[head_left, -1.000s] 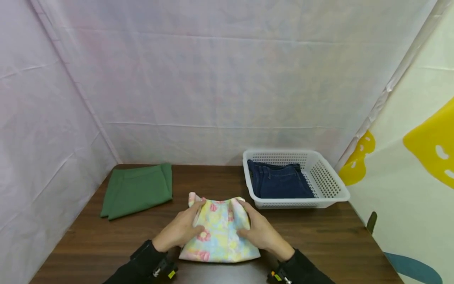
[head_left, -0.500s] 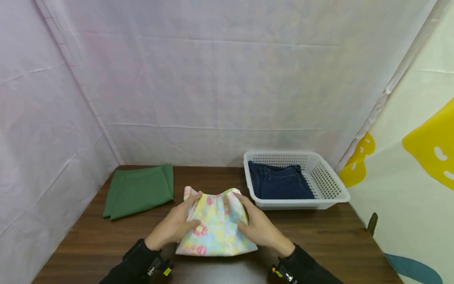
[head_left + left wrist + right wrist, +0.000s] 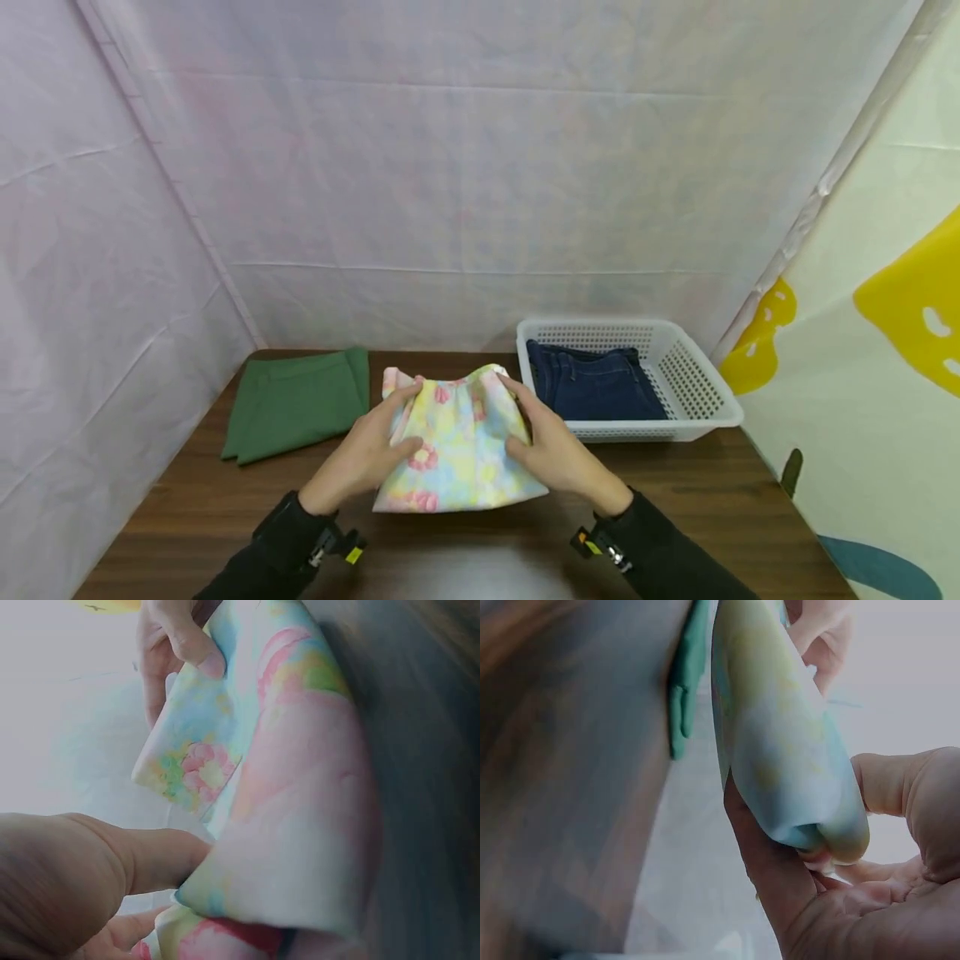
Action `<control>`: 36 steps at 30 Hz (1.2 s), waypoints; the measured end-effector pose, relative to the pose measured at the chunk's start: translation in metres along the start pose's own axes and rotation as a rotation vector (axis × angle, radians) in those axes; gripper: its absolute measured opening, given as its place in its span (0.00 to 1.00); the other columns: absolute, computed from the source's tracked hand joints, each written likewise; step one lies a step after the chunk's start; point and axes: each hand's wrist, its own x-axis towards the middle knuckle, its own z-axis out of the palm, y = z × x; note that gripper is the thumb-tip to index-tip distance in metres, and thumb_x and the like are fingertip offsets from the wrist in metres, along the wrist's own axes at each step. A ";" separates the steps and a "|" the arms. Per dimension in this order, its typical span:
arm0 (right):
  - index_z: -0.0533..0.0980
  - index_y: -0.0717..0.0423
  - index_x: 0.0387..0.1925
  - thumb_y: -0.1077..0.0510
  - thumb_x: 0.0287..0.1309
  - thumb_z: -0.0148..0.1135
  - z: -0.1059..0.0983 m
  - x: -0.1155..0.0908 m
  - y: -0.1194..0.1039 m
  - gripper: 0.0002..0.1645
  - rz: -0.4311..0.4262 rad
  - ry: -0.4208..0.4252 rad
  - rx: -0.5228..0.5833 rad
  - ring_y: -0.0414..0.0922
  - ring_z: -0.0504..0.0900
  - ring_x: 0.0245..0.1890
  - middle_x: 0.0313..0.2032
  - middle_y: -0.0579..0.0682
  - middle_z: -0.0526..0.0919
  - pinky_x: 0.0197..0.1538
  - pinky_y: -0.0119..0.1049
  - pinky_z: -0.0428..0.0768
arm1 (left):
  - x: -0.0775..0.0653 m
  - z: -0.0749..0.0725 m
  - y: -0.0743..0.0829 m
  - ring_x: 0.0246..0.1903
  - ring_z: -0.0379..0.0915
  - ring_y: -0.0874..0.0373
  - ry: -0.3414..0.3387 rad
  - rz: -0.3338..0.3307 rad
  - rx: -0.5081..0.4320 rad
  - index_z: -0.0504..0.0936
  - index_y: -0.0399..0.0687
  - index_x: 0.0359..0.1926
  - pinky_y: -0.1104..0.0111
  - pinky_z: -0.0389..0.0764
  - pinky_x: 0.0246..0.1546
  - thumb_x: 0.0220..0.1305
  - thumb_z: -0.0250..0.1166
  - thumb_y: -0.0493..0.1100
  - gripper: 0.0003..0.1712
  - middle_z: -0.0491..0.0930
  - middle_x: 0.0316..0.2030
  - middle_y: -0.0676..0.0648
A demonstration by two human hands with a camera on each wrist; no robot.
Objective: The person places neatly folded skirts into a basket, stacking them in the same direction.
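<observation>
A folded floral garment [image 3: 465,442] in pastel yellow, blue and pink is held between both hands over the middle of the table. My left hand [image 3: 367,450] grips its left side, thumb on the near face and fingers toward the far edge. On the opposite side my right hand [image 3: 558,446] grips it the same way. In the right wrist view the garment's rolled end [image 3: 795,765] lies between thumb and fingers, raised off the tabletop. The left wrist view shows the thumb [image 3: 161,859] pressed to the folded cloth [image 3: 300,802], with some fingers hidden.
A white perforated basket [image 3: 705,408] stands at the back right, with folded dark blue jeans [image 3: 596,387] in its left part. Folded green cloth [image 3: 300,404] lies at the back left of the brown wooden table [image 3: 187,517]. Pale fabric walls [image 3: 465,183] enclose the back and sides.
Both hands have lifted the floral garment and moved it away from me, toward the back of the table. The green cloth and the basket with the jeans have stayed put.
</observation>
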 end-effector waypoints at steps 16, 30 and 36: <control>0.52 0.45 0.97 0.71 0.76 0.59 -0.048 0.018 0.010 0.56 0.031 0.081 -0.051 0.57 0.85 0.60 0.80 0.69 0.75 0.58 0.48 0.84 | 0.039 0.010 0.029 0.73 0.83 0.37 0.074 0.068 -0.047 0.62 0.50 0.94 0.43 0.87 0.69 0.86 0.70 0.41 0.44 0.67 0.89 0.33; 0.47 0.50 0.98 0.72 0.79 0.54 -0.096 0.028 0.034 0.54 0.138 0.175 -0.075 0.68 0.87 0.64 0.83 0.77 0.68 0.52 0.47 0.85 | 0.101 0.039 0.051 0.83 0.72 0.37 0.056 0.151 -0.179 0.65 0.51 0.93 0.40 0.80 0.80 0.85 0.71 0.39 0.43 0.66 0.90 0.37; 0.46 0.51 0.98 0.73 0.77 0.54 -0.116 0.027 0.048 0.57 0.178 0.218 -0.081 0.67 0.87 0.60 0.85 0.78 0.65 0.47 0.43 0.83 | 0.127 0.056 0.061 0.69 0.83 0.42 0.041 0.152 -0.221 0.67 0.53 0.92 0.49 0.88 0.67 0.83 0.72 0.38 0.43 0.74 0.85 0.35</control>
